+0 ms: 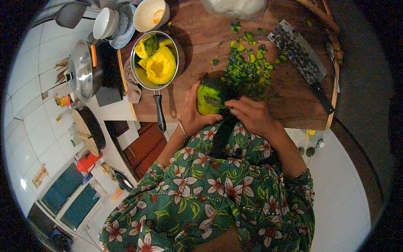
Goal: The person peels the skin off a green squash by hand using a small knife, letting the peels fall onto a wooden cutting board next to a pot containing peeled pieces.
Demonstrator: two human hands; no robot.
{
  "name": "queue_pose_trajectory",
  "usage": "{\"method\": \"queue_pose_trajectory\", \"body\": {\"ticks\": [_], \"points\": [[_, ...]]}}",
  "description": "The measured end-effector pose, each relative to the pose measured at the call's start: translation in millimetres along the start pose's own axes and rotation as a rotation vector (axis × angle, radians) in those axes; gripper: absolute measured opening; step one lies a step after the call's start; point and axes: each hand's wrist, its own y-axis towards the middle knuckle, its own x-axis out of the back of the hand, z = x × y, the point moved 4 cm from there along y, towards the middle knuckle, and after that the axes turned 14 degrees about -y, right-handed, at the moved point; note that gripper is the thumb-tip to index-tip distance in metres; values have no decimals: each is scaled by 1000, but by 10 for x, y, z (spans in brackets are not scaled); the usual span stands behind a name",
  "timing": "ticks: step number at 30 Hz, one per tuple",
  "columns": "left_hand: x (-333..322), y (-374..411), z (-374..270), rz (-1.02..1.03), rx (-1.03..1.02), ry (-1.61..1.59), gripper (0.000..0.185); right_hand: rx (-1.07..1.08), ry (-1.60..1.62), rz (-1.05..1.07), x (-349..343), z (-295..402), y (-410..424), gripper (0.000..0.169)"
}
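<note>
A partly peeled piece of green-skinned pumpkin [207,99] is held near the front edge of a wooden table [195,37]. My left hand [195,110] wraps its left and near sides, fingers and thumb spread around it. On the other side, my right hand [252,115] has its bent fingertips close against the pumpkin; shadow hides whether a small tool is in them. Dark green and yellow peelings [248,63] lie scattered just beyond both hands. A cleaver [299,56] with bits stuck to its blade rests on the table to the right.
Left of the hands, a saucepan [154,87] holds cut yellow pumpkin, its black handle towards me. Bowls [146,15] stand behind it. A cloth [133,85] lies by the table edge, near a lidded wok [83,71]. A plastic bag [237,6] sits at the back.
</note>
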Motion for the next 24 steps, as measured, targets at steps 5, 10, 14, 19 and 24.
{"method": "queue_pose_trajectory", "body": {"ticks": [5,10,14,19,24], "points": [[1,23,-23,-12,-27,-16,108,73,-228,-22,-108,-6,25,29],[13,-8,21,-55,-29,22,107,44,-226,-76,-97,24,80,30],[-2,0,4,-59,11,-63,106,-14,-142,-60,-43,0,-21,28],[2,-12,-5,-43,-72,35,102,37,-43,-150,-20,-4,54,26],[-23,23,-27,-56,86,-253,98,-52,-29,-86,-108,-59,133,23]]}}
